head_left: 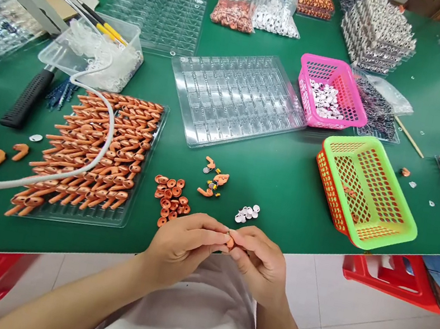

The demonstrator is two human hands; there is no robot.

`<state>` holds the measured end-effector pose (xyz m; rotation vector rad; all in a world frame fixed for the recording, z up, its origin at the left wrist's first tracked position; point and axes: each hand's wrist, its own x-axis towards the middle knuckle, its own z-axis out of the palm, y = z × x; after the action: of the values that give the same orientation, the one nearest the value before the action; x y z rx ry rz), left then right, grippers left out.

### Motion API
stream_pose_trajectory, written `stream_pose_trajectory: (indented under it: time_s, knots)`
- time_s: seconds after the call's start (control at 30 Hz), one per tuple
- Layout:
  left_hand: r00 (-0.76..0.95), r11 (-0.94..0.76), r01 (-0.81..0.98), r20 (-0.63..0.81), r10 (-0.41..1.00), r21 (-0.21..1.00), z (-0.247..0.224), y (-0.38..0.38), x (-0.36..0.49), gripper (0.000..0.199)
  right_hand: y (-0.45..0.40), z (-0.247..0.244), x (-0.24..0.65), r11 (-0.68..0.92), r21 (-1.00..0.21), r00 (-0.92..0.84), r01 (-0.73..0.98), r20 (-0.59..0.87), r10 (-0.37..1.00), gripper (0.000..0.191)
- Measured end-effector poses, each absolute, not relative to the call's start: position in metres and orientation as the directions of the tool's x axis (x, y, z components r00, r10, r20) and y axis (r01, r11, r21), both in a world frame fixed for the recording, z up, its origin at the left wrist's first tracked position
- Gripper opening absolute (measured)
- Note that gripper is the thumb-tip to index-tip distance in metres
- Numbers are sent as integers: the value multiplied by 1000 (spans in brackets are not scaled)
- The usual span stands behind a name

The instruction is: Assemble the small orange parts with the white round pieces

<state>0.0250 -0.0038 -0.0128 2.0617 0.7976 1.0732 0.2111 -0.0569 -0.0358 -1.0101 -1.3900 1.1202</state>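
Both hands meet at the table's front edge, fingertips pinched on one small orange part. My left hand grips it from the left, my right hand from the right; the fingers partly hide it. Just beyond my left hand lie several round orange cups. Behind them are a few orange pieces with small yellow and silver bits. A small heap of white discs sits beyond my right hand. To the left, rows of orange curved parts fill a clear tray.
An empty-looking clear tray lies mid-table. A pink basket holds white pieces; a green basket stands nearer, at the right. A white cable arches over the orange rows. A clear box and black-handled tool are at left.
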Motion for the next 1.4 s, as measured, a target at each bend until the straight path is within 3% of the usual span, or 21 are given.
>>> stream_pose_trajectory:
  time_s: [0.37,0.83,1.4]
  knots:
    - [499,-621,237,455,738,747,-16,-7,23,26,-56,-36,211,145,-989,-109,31,141,984,34]
    - [545,-690,245,492,679,681,-21,-10,19,35,-60,-32,199,205,-968,-19,147,205,979,32]
    - [453,-668,275,520,724,691,-21,-22,23,42,-57,-23,191,214,-956,-3,200,218,976,26]
